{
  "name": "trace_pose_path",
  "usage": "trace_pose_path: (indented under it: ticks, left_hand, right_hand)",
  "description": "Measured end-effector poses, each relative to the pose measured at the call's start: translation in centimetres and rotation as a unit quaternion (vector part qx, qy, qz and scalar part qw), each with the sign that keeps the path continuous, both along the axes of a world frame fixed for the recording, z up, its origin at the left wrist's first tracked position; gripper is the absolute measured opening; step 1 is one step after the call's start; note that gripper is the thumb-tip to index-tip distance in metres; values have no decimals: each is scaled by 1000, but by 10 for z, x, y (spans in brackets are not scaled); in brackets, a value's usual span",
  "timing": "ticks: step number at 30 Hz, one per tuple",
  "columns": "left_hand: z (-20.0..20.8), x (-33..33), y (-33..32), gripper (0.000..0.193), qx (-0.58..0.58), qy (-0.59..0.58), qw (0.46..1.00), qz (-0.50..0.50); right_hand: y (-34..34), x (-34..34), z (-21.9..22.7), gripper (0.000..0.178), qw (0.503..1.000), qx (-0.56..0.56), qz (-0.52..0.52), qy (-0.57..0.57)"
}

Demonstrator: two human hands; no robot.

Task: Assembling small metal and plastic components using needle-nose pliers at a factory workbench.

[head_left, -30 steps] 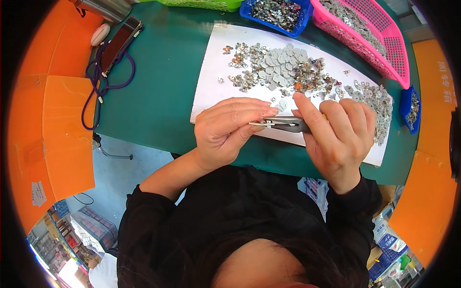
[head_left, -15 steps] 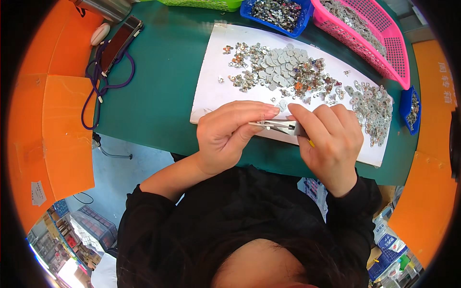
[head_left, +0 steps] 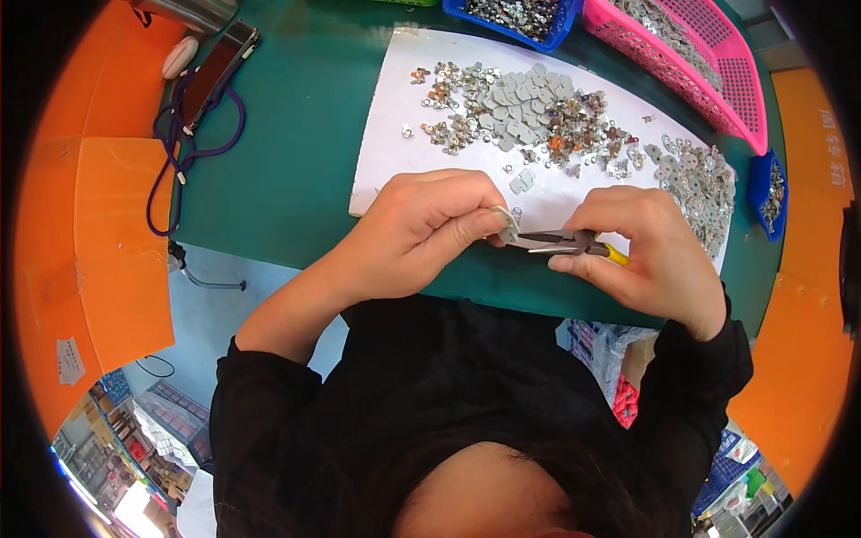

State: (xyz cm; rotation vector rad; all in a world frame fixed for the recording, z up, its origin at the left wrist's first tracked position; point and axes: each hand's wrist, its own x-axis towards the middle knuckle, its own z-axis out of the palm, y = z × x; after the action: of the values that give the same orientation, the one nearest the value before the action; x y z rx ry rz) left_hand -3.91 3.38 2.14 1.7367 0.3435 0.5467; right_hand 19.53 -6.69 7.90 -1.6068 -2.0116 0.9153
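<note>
My left hand point(head_left: 430, 229) pinches a small flat grey metal piece point(head_left: 508, 226) between thumb and forefinger, just above the near edge of a white sheet point(head_left: 395, 125). My right hand point(head_left: 641, 247) is curled around a pair of thin pliers point(head_left: 560, 240) with a yellow handle tip. The plier jaws point left and meet the metal piece. A heap of small metal parts point(head_left: 529, 103) lies on the sheet beyond both hands.
The sheet lies on a green table point(head_left: 287, 152). A pink basket point(head_left: 695, 54) and a blue tray point(head_left: 520, 13) of parts stand at the back, and a small blue bin point(head_left: 769, 193) at the right. A phone with a purple cord point(head_left: 211, 81) lies at the left.
My right hand has closed from spread fingers into a fist around the pliers. Both hands stay together at the sheet's near edge.
</note>
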Motion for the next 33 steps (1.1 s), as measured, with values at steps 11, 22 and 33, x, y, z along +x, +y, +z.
trace_pose_path:
  ticks: [11,22,33]
  left_hand:
    - [11,-1,1,13,66,58,994,-71]
    - [-3,2,-12,28,-340,-14,940,-25]
    - [-17,24,-29,32,-646,-203,730,-88]
  right_hand:
    - [7,1,10,23,994,-17,79,-78]
    - [0,-2,-12,17,992,-1,-59,110]
    - [3,-56,-36,13,934,183,-226,205]
